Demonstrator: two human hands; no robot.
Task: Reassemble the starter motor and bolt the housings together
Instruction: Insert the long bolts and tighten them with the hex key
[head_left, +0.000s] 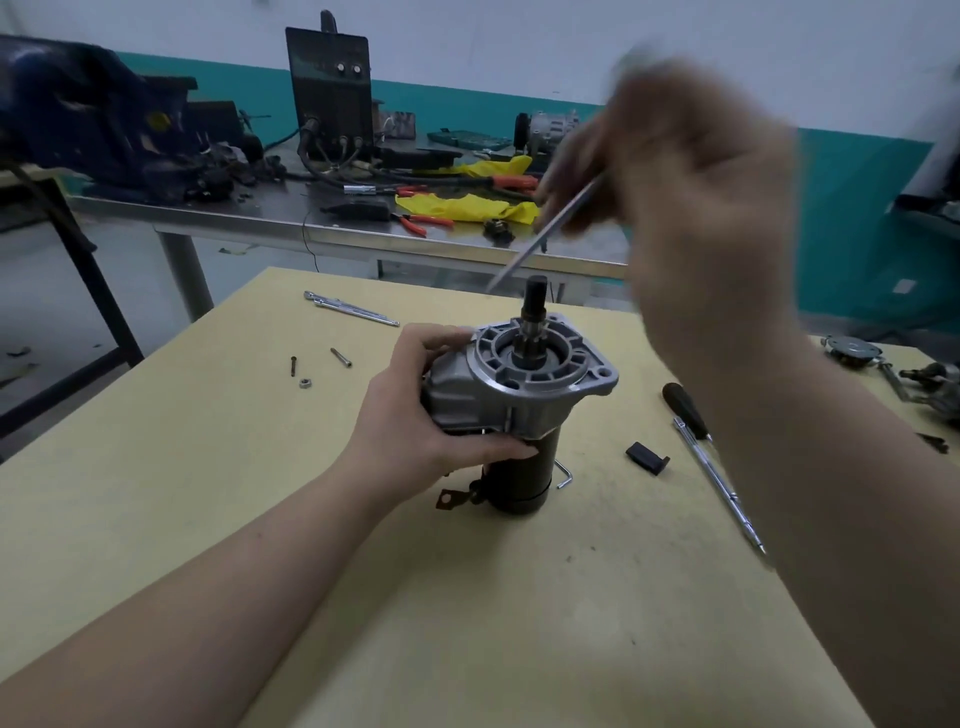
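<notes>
The starter motor (524, 395) stands upright on the yellow table (208, 467): a grey cast nose housing on top of a dark round body, with the shaft (535, 306) pointing up. My left hand (415, 410) grips the left side of the housing. My right hand (691, 208) is raised above and to the right of the motor, blurred, and holds a long thin bolt (540, 239) slanting down-left, its tip just above the shaft.
On the table lie a second long bolt (353, 309), two short screws (340, 357) and a nut (305, 384) to the left. A screwdriver (711, 457), a small black block (647, 457) and loose motor parts (883, 364) lie to the right. A cluttered steel bench (363, 208) stands behind.
</notes>
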